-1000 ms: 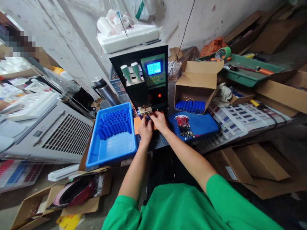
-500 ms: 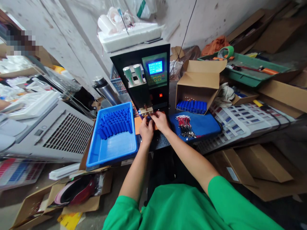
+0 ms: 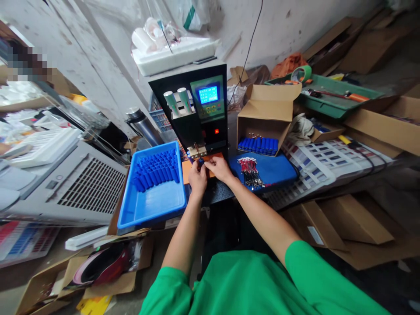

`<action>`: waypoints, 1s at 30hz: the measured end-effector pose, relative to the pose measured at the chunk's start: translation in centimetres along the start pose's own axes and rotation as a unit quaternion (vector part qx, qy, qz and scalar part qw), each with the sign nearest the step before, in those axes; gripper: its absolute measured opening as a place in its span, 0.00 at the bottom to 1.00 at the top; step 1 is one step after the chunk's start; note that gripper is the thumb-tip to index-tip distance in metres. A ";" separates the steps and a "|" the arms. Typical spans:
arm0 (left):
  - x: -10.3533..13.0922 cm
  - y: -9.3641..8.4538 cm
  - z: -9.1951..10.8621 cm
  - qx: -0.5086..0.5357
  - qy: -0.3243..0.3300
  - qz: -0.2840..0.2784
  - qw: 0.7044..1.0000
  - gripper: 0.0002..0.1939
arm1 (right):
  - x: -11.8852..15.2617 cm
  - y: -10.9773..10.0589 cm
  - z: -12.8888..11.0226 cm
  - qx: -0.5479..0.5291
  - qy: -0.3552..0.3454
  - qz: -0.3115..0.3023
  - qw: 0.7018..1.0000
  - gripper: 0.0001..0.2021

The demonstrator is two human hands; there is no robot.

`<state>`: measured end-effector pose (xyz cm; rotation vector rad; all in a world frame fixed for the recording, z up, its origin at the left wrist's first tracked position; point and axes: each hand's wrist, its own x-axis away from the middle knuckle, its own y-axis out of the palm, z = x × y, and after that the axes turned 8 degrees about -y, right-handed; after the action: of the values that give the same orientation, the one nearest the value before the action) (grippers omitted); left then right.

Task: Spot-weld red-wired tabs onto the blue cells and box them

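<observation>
My left hand (image 3: 197, 177) is closed on a small blue cylinder (image 3: 201, 162), mostly hidden by the fingers, just below the electrode head (image 3: 197, 151) of a black machine (image 3: 193, 131). My right hand (image 3: 218, 167) is closed beside it, fingertips pinched near the cylinder's end; what they hold is too small to make out. Both hands are over an orange board (image 3: 213, 162). To the left, a blue tray (image 3: 154, 203) holds several blue cylinders (image 3: 155, 168). On the right, red and black wires (image 3: 250, 171) lie on a blue pad (image 3: 278, 170).
An open cardboard box (image 3: 269, 109) with blue cylinders stands behind the pad. A steel flask (image 3: 144, 124) stands behind the tray. A green tray (image 3: 341, 94) with tools is at the back right. White foam (image 3: 177, 54) lies on the machine.
My hands have drawn slightly down from the electrode head, and the right fingers have moved closer to the left ones. The whole view has shifted a little.
</observation>
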<state>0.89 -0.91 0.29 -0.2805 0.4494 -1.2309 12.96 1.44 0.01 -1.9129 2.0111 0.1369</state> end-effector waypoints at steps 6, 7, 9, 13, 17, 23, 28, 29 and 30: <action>-0.2 0.2 -0.2 0.044 0.016 -0.008 0.999 0.13 | -0.3 -0.6 0.4 -0.104 0.013 -0.038 0.994 0.18; -0.2 0.2 -0.3 0.058 0.021 -0.011 0.998 0.14 | -0.3 -0.7 0.3 -0.118 0.018 -0.044 0.992 0.18; -0.2 0.1 -0.5 0.094 0.032 -0.016 0.995 0.18 | -0.3 -1.0 0.1 -0.142 0.030 -0.052 0.988 0.20; 1.1 -0.9 -1.2 0.121 0.037 0.027 0.992 0.17 | -0.3 -1.2 -0.2 -0.171 0.048 -0.049 0.983 0.21; 3.3 -2.2 -2.1 0.041 0.061 0.046 0.996 0.14 | -0.3 -1.3 -0.3 -0.193 0.057 -0.048 0.978 0.22; 3.8 -2.4 -2.0 -0.094 0.146 0.015 0.985 0.11 | -0.2 -1.4 -0.4 -0.211 0.067 -0.049 0.974 0.22; 2.8 -2.2 -1.9 -0.103 0.097 -0.008 0.990 0.08 | 0.0 -1.6 -0.3 -0.217 0.056 -0.063 0.972 0.22; 2.7 -2.2 -1.9 -0.087 0.081 -0.020 0.993 0.08 | 0.0 -1.7 -0.3 -0.215 0.054 -0.069 0.973 0.21; 2.5 -2.3 -2.0 -0.067 0.063 -0.035 0.995 0.08 | 0.1 -1.8 -0.3 -0.211 0.051 -0.078 0.973 0.21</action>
<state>-1.34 -3.92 -0.92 -0.3362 0.6371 -1.2929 14.67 1.15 0.60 -2.3710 2.0063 0.4677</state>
